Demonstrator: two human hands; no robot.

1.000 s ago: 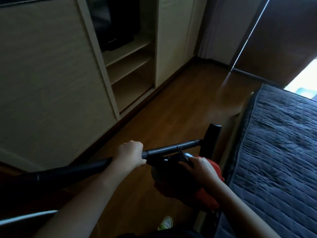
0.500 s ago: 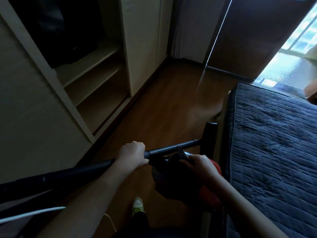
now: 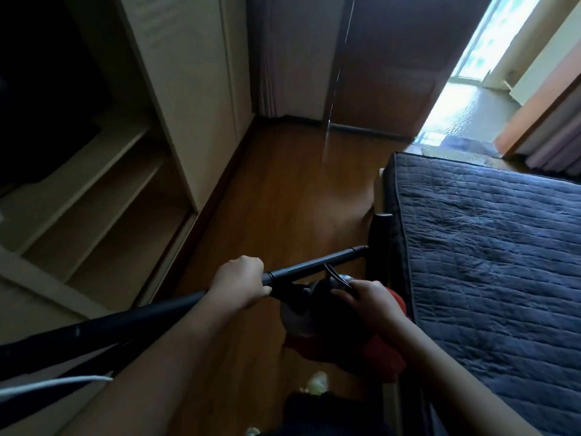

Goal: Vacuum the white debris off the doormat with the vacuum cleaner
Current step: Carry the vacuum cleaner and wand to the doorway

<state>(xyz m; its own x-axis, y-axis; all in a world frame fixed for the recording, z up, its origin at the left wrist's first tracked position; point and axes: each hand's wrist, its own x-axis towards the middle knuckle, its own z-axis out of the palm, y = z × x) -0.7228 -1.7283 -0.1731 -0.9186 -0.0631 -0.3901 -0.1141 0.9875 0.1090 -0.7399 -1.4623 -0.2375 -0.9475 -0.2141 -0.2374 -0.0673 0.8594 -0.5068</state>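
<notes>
At the far left, open shelving [image 3: 103, 190] in a pale cabinet is being passed, with a white cord [image 3: 56, 383] trailing low in the corner. The black wand [image 3: 314, 265] of the vacuum cleaner is being carried across the view, and it is being gripped by the left hand [image 3: 240, 286], whose fingers are curled fully round the tube. Further right, the red and black body [image 3: 314, 313] of the machine is being held off the wooden floor [image 3: 283, 190] by the right hand [image 3: 372, 302], its fingers wrapped over the top handle. The floor head [image 3: 379, 243] is being kept upright just beside the edge of the dark quilted bed cover [image 3: 487, 262].

The doormat cannot be made out with certainty; a dark patch by the bright doorway [image 3: 459, 121], well apart from the hands, may be it, and no white debris is being shown. The wand is judged stiff and light, the body compact but the heavier of the 2 parts, so the load is best taken at the handle while the tube is being steered from its middle.
</notes>
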